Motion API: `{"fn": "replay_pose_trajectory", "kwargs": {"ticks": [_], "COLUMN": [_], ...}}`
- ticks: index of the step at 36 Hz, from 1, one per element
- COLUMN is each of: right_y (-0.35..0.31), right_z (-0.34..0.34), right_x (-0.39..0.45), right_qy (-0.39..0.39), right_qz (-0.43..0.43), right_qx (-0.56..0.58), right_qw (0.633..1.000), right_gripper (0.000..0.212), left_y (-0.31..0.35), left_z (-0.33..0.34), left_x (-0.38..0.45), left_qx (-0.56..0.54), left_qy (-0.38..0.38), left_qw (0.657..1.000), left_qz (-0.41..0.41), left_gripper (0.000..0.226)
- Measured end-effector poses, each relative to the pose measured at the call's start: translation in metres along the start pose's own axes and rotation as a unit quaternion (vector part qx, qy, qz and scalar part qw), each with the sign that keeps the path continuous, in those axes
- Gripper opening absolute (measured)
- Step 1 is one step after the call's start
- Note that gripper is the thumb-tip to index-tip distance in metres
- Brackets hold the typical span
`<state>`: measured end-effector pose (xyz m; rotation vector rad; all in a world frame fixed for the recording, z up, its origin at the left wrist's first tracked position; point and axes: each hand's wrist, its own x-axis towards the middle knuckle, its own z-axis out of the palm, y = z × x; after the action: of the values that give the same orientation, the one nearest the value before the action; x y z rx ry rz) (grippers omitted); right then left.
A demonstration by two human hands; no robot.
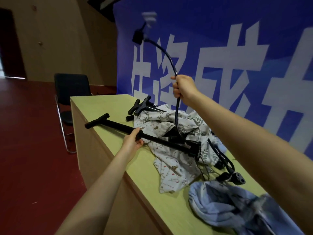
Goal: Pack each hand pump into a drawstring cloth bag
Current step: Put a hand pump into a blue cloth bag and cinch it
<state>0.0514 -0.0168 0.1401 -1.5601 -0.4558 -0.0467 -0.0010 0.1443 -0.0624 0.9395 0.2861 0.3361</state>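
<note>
Head view: left hand (133, 143) grips pump (118, 125) barrel, its T-handle past the table (101, 106) left edge, base on white bags (171, 165). Right hand (183, 88) clamps hose (166, 53) raised high. Blue bag (237, 211) near right, contents unclear.

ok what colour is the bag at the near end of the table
Light blue bag, with a faint print too blurred to make out; head view.

Both forearms are bare to the frame edge, the left hand (133, 143) and right hand (183, 88) ungloved.
</note>
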Motion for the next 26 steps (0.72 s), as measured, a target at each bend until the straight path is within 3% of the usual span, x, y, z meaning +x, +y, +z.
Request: {"fn": "replay_pose_trajectory", "kwargs": {"ticks": [9,15,19,22,26], "right_y": [0.006,-0.015,-0.034,-0.052,-0.063], "right_z": [0.000,-0.006,-0.014,-0.022,-0.029], "right_x": [-0.035,-0.071,-0.100,-0.122,-0.140], "right_qy": [-0.057,-0.100,-0.128,-0.147,-0.084], "right_qz": [0.037,0.047,0.025,-0.061,-0.139], "right_qx": [0.048,0.046,0.005,-0.102,-0.230], "right_qw": [0.997,0.993,0.991,0.982,0.960], "right_gripper": [0.025,0.022,0.031,0.026,0.019], "left_y": [0.020,0.062,0.090,0.106,0.125], "left_z": [0.022,0.071,0.102,0.121,0.144], "left_x": [-0.036,-0.073,-0.106,-0.132,-0.158], "left_qx": [-0.138,-0.190,-0.204,-0.186,-0.174], "left_qy": [-0.044,-0.082,-0.140,-0.170,-0.171], "left_qw": [0.988,0.976,0.965,0.962,0.960], "left_qz": [0.056,0.068,0.083,0.109,0.135], "left_gripper": [0.012,0.030,0.027,0.033,0.047]}}
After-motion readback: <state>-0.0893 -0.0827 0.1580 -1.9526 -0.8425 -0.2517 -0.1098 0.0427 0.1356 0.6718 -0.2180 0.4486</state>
